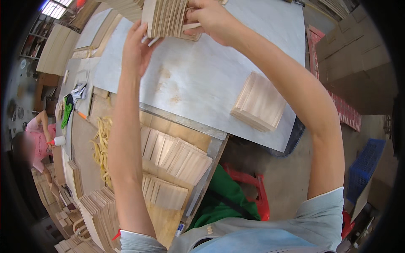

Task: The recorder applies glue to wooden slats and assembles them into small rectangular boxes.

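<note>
At the top of the view, a stack of thin pale wooden boards [166, 17] stands on edge over a grey-white sheet-covered table. My left hand [137, 47] presses against the stack's left lower corner, with white, strip-like bits at its fingertips that I cannot make out clearly. From the right side my right hand [210, 20] grips the stack, its fingers curled at the edge and another white bit at one finger. Both arms reach far forward. A second pile of wooden boards [260, 101] lies flat on the table sheet [198, 80], below my right forearm.
Rows of wooden pieces [176, 157] sit on a lower bench to the near left, beside yellow bands [102, 145]. A red stool [257, 185] with green cloth [223, 198] stands below the table. Cartons [358, 63] rise at right; a person in pink [40, 141] works far left.
</note>
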### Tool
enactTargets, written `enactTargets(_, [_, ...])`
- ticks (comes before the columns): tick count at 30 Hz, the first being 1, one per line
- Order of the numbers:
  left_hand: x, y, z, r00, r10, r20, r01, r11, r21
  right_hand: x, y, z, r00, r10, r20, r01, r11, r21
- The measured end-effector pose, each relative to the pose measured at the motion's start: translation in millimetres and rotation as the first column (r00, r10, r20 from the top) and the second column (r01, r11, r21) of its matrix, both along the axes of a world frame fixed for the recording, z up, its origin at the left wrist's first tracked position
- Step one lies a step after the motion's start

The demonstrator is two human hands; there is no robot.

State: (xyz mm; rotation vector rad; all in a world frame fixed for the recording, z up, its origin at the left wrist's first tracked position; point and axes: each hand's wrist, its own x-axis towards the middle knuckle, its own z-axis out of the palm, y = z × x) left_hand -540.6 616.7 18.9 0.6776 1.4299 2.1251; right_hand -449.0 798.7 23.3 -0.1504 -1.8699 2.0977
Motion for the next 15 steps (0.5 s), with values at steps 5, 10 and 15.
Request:
enactTargets(5, [61.8, -24.5, 12.2, 0.968, -0.153, 0.197, 0.096, 0.958, 0.272, 69.6, -45.5, 50.6, 0.994, 0.004, -0.113, -0.004, 1.0, 0.006])
enactTargets(10, [117.1, -58.2, 15.0, 0.953, -0.148, 0.263, 0.039, 0.924, 0.38, 104.0, -82.3, 50.8, 0.986, 0.079, -0.144, -0.092, 0.992, -0.086])
enactTargets(15, [169.9, -79.6, 26.6, 0.906, -0.184, 0.381, 0.0, 0.9, 0.436, 132.9, -94.6, 39.1, 0.989, 0.102, -0.103, -0.107, 0.993, -0.046])
